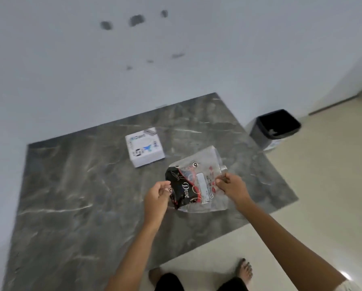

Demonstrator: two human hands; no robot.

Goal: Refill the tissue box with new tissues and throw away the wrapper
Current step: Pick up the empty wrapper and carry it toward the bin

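Hands pinch the wrapper [199, 181] above the bench [71, 185]: left hand [157, 198] clamped on its dark edge, right hand [232, 185] on its clear side. Box [144, 147] sits just beyond the wrapper; bin [274, 127] stands well right.

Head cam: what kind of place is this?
Probably a home or small office room. A grey marble-look table stands against a plain white wall, a black-lined waste bin sits on pale tiled floor, and the person is barefoot.
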